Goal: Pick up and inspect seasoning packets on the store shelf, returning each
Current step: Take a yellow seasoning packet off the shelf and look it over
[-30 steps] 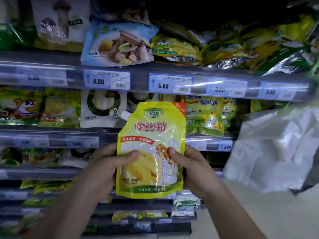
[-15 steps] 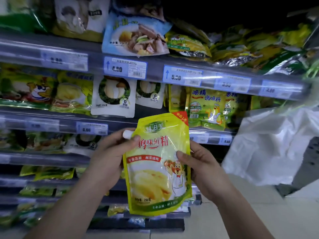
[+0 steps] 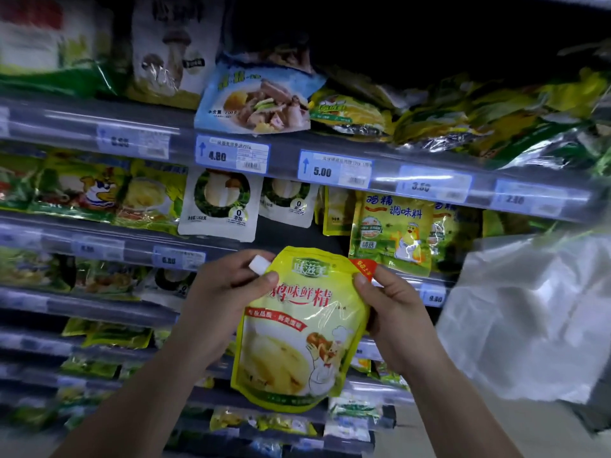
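Shifted upward since the earlier frame, the right hand (image 3: 393,309) is closed in a pinch on the red top corner of the yellow plastic seasoning pouch (image 3: 297,332), which is held tilted before the grey shelf rails (image 3: 291,153). The left hand (image 3: 224,302) is curled round its spout side, with the white cap (image 3: 259,263) half hidden. Lower packets (image 3: 109,338) are blurred; a white plastic bag (image 3: 529,319) is cut off at right.
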### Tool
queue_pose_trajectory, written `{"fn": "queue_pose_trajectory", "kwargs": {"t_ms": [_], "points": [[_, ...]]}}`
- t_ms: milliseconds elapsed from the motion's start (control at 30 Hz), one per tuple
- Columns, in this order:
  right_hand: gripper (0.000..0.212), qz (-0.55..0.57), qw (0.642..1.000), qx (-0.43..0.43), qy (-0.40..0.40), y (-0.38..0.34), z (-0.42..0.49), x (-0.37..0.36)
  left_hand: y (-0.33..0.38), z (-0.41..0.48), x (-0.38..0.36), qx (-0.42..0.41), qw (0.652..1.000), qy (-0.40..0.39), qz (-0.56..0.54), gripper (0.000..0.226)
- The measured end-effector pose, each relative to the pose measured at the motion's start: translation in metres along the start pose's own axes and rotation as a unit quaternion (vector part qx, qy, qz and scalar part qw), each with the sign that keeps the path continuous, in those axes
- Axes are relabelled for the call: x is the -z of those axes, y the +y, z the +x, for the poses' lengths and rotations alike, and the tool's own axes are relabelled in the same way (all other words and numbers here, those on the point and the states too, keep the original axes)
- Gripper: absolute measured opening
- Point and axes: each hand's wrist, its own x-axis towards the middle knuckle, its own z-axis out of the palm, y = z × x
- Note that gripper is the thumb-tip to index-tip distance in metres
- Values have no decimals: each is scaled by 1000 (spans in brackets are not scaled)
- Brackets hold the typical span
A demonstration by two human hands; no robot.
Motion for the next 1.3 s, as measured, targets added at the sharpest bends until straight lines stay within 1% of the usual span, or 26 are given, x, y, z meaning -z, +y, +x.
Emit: {"fn": "queue_pose_trajectory", "kwargs": {"t_ms": [200,233,300,333,367,433,500,533,600,633,700,733,767,800,833,867,900,967,1000,1067,1100,1133,1167,1233,1267,1300], "points": [[24,11,999,-30,-11,5,1,5,-5,1,-6,38,994,-9,-106,23],[28,17,999,-36,-31,8,-1,7,-6,2,-5,44,992,1,-120,23],[50,1,994,-51,-101,18,-5,12,-8,5,-1,72,984,30,-163,23],[56,-22,988,-59,-138,23,-9,12,-7,7,2,82,980,37,-178,23],[53,-49,984,-61,-158,27,-12,13,-6,8,5,83,980,43,-178,23],[41,-93,980,-59,-164,35,-14,11,-1,9,12,52,987,48,-144,19],[39,-115,980,-46,-156,35,-15,5,5,8,22,-9,997,51,-59,15],[43,-118,981,-39,-149,35,-15,2,6,9,29,-40,997,61,5,14],[55,-107,985,-37,-126,35,-12,-3,9,14,43,-79,984,99,122,15],[58,-96,988,-35,-117,35,-11,-4,11,15,48,-90,978,115,147,16],[59,-91,990,-30,-102,34,-10,-8,15,17,53,-84,982,122,119,20],[59,-98,991,-30,-91,33,-9,-8,17,17,53,-63,989,108,84,21],[55,-102,991,-26,-80,33,-10,-9,16,17,52,-29,995,83,41,23],[45,-99,992,-21,-72,32,-11,-9,15,16,52,15,999,44,5,26],[36,-88,994,-18,-62,33,-12,-10,12,14,51,64,998,-4,-6,32],[32,-74,996,-20,-50,33,-14,-11,8,12,51,100,993,-55,7,38],[32,-60,997,-24,-37,33,-15,-10,3,9,51,114,989,-96,26,39],[34,-41,998,-30,-25,36,-16,-9,-3,6,51,101,987,-119,27,40],[37,-33,999,-32,-25,38,-16,-8,-7,8,53,99,988,-118,12,49],[50,-26,999,-42,-21,39,-17,-5,-14,11,56,99,987,-123,-10,76],[55,-24,999,-43,-15,39,-17,-4,-15,12,56,101,987,-127,-19,83],[57,-27,999,-40,-15,37,-17,-3,-15,14,56,101,986,-130,-24,83],[55,-33,999,-37,-11,35,-16,-2,-15,16,55,103,986,-127,-25,76],[42,-61,998,-35,-5,29,-15,-1,-12,18,50,104,987,-112,-37,45],[38,-82,996,-36,-3,25,-14,-2,-11,20,48,101,989,-98,-34,33],[36,-107,994,-36,-6,20,-13,-4,-11,22,45,95,992,-83,-20,28]]}}
